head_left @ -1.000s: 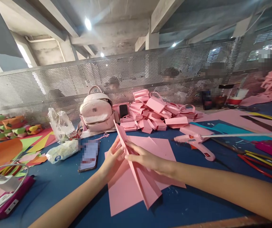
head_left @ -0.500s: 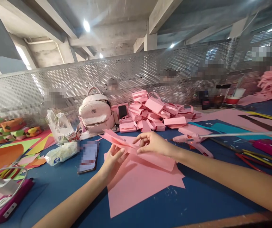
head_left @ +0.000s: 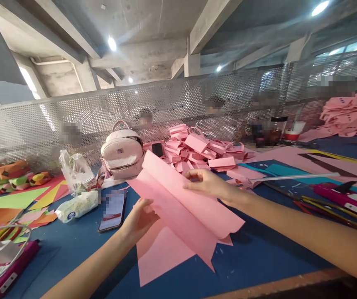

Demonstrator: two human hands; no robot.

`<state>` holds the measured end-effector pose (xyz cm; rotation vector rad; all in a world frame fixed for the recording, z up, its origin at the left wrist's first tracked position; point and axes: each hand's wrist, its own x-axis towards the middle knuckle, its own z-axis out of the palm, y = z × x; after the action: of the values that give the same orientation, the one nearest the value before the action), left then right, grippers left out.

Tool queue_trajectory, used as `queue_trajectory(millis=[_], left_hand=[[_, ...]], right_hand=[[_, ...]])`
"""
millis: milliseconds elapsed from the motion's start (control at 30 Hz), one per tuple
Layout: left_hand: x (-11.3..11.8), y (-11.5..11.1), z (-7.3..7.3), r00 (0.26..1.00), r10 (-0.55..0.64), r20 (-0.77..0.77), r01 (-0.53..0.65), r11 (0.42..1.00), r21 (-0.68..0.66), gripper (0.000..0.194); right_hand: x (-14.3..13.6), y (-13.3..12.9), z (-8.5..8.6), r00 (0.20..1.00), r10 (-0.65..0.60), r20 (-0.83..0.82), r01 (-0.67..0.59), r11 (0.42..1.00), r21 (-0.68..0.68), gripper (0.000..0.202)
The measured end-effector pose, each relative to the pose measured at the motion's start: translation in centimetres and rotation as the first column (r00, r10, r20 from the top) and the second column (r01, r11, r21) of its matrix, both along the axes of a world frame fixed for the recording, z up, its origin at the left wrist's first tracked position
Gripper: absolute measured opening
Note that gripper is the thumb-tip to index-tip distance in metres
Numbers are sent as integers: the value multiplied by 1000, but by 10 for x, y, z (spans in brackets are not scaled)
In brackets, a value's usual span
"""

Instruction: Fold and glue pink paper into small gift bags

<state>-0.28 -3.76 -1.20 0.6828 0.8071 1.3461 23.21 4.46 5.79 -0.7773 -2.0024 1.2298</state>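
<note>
Handles creased pink paper sheet (head_left: 178, 207) with both hands, over a flat pink paper sheet (head_left: 158, 258) on the blue table (head_left: 69, 249); cannot tell whether fully lifted clear of it. Grips left edge with left hand (head_left: 143, 218), thumb on top, fingertips partly hidden beneath. Places right hand (head_left: 206, 182) on the right-hand panel near its outer edge, thumb and fingers curled; cannot tell whether pinching the paper. Spreads the sheet unfolded along lengthwise creases, jagged near end directed toward the brown table edge (head_left: 284, 283). Has lit smartphone (head_left: 113, 214) lying just beside left hand, with tissue pack (head_left: 77, 206) farther left and clear plastic bag (head_left: 79, 170) behind. Has pink glue gun (head_left: 239, 181) beyond right forearm, partly hidden, with pale rod (head_left: 297, 177) extending rightward. Faces heap of pink paper bags (head_left: 194, 149), some with looped handles, beside pale backpack (head_left: 121, 153), both in front of perforated metal screen (head_left: 166, 99). Includes purple power strip (head_left: 349, 199) at far right and white plug adapter (head_left: 4, 250) at near left.
</note>
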Motion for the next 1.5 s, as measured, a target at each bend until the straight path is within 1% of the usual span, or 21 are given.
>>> queue_trajectory(millis=[100, 167, 267, 333, 433, 533, 600, 633, 733, 800, 833, 900, 967, 1033, 1100, 1133, 1200, 1267, 1367, 1433, 1500], left_hand=[[-5, -7, -2, 995, -23, -92, 23, 1000, -4, 24], [-3, -11, -3, 985, -58, -160, 56, 998, -13, 25], [3, -14, -3, 960, -100, -260, 100, 995, -12, 37], [2, -15, -1, 938, -108, -330, 115, 993, 3, 37], [-5, -13, 4, 892, -102, -440, 136, 990, 45, 36], [-15, -8, 10, 823, -74, -563, 172, 977, 123, 35], [-22, -3, 13, 767, -31, -641, 200, 961, 193, 33], [-24, 1, 16, 739, -3, -674, 215, 949, 231, 31], [-28, 12, 22, 653, 73, -754, 275, 904, 326, 24], [-29, 18, 25, 593, 92, -800, 340, 872, 353, 24], [-29, 19, 26, 565, 94, -820, 375, 856, 356, 25], [-28, 18, 26, 517, 85, -852, 444, 824, 352, 26], [-27, 12, 23, 433, 99, -896, 522, 783, 339, 31], [-26, 4, 17, 299, 139, -944, 621, 723, 303, 43], [-24, -3, 11, 169, 173, -970, 729, 640, 241, 55], [-24, -6, 9, 121, 174, -977, 770, 605, 203, 59], [-23, -10, 8, 60, 143, -988, 814, 565, 131, 65], [-23, -10, 12, 41, 67, -997, 829, 554, 72, 71], [-23, -3, 24, 87, -25, -996, 831, 553, 58, 81], [-19, 3, 31, 113, -18, -993, 813, 577, 82, 83], [-12, 9, 35, 102, 30, -994, 802, 589, 100, 81]], right_hand=[[19, -3, 2, 995, -98, -8, 98, 995, 25, 39], [28, -6, 0, 994, -112, -5, 112, 993, 19, 38], [40, -8, -6, 996, -85, 13, 86, 994, -65, 43], [50, -7, -10, 996, -80, 36, 83, 992, -92, 54], [66, -6, -18, 995, -58, 85, 65, 994, -87, 69], [78, -8, -25, 990, 16, 140, -1, 994, -107, 64], [79, -9, -27, 982, 28, 188, -14, 997, -72, 54], [78, -9, -27, 978, 11, 210, -4, 999, -32, 49], [69, -7, -24, 958, -111, 265, 64, 982, 179, 32], [63, -3, -23, 930, -193, 311, 69, 927, 369, 29], [60, -1, -23, 917, -214, 337, 43, 893, 449, 32], [57, 3, -24, 902, -172, 397, -79, 837, 542, 43], [57, 5, -25, 880, -49, 473, -248, 801, 545, 51], [61, 4, -28, 843, 66, 534, -378, 780, 499, 55], [65, 3, -32, 813, 117, 571, -424, 790, 442, 55], [67, 2, -34, 808, 127, 575, -426, 800, 422, 52], [68, 2, -39, 815, 138, 562, -417, 814, 405, 42], [63, 2, -42, 832, 119, 542, -389, 821, 417, 31], [42, 3, -42, 825, 41, 563, -334, 840, 428, 25], [22, 5, -40, 797, 6, 604, -312, 860, 404, 26], [0, 9, -38, 775, 24, 632, -320, 877, 359, 32]])
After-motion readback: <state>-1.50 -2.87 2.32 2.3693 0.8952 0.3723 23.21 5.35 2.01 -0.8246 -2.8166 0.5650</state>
